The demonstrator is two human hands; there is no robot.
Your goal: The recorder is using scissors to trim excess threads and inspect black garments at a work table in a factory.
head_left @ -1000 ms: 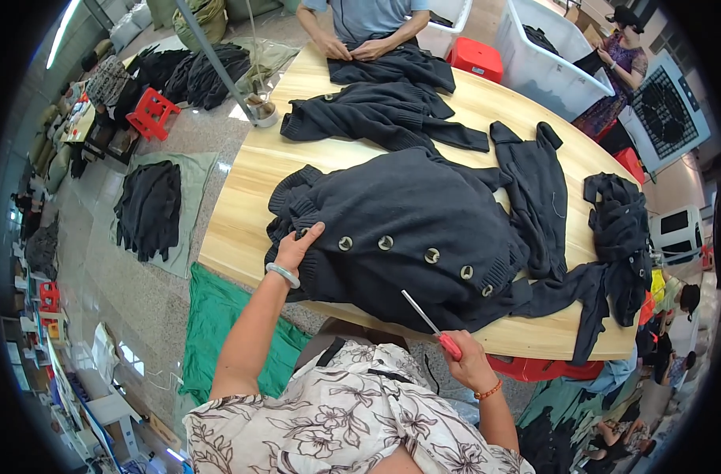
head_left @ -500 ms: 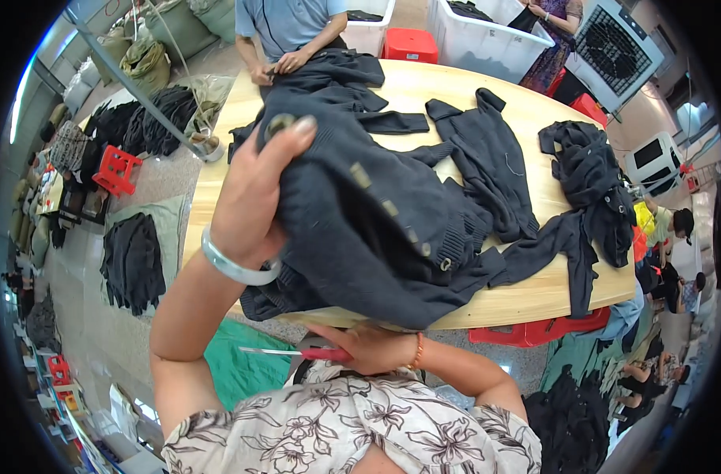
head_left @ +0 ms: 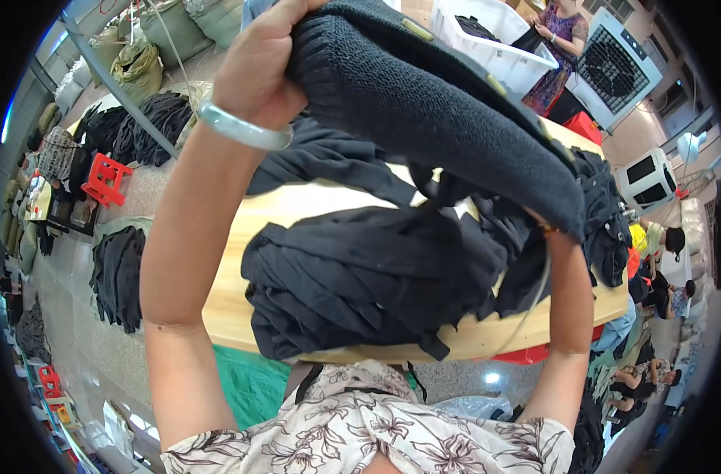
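A dark knitted cardigan [head_left: 431, 114] is stretched across in front of me, raised above the table. Light tabs show along its upper edge. My left hand [head_left: 261, 67], with a pale bangle at the wrist, is closed on its ribbed left end. At the cardigan's right end is my right hand [head_left: 539, 216]; the knit covers its fingers, so what they hold cannot be seen. Under the cardigan, a heap of dark knitwear [head_left: 344, 276] lies on the wooden table [head_left: 238, 304] close to my body. No scissors are visible.
More dark garments [head_left: 601, 186] lie at the table's right side. Beyond are a white bin [head_left: 495, 49], a person in a patterned dress [head_left: 562, 47] and a large fan [head_left: 619, 51]. A red stool [head_left: 106, 180] and a dark clothes pile [head_left: 119, 276] stand left on the floor.
The cardigan has been lifted and spread wider, nearer the camera. My left hand has risen; my right has gone from near my waist, where it held red-handled scissors, to the cardigan's right end.
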